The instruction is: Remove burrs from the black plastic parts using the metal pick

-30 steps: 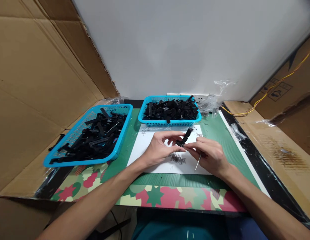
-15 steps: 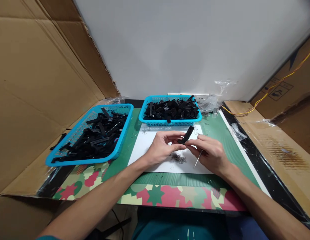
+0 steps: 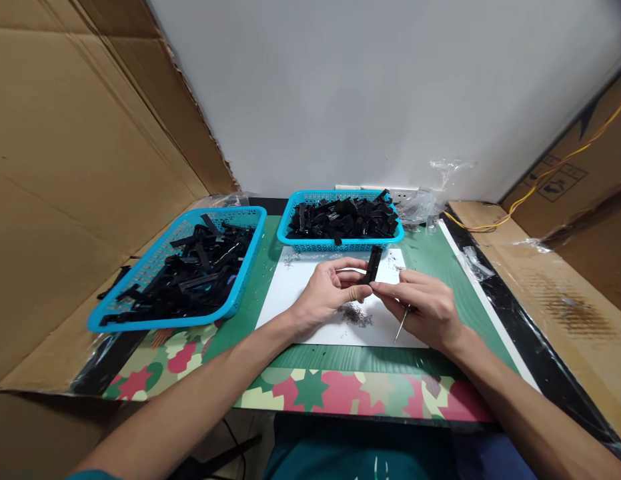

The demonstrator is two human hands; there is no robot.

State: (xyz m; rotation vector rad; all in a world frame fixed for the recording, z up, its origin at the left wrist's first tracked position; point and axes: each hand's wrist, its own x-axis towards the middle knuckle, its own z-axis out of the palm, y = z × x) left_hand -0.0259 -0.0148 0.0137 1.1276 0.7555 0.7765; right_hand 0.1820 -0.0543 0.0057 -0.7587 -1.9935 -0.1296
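Observation:
My left hand (image 3: 330, 290) grips a narrow black plastic part (image 3: 373, 265) between thumb and fingers, its long end tilted up. At the part's lower end, the thumb and forefinger of my right hand (image 3: 424, 303) are pinched together close against it. A thin metal rod (image 3: 401, 325), perhaps a small tool, is tucked in the curled fingers of that hand and points down toward me. Whether the right fingertips also pinch something tiny is too small to tell. Beneath the hands, a heap of tiny metal springs or clips (image 3: 357, 315) lies on a white sheet (image 3: 280, 300).
One blue basket (image 3: 230, 310) of black parts stands at the left, another blue basket (image 3: 290, 245) of them at the back. Clear plastic wrap (image 3: 420, 207) lies by the wall socket. Cardboard walls flank both sides, and a yellow cable (image 3: 527, 193) hangs at right.
The black part has turned more upright in my left hand, showing a different side. My right hand has shifted slightly, and the metal rod has swung a little to the right with it.

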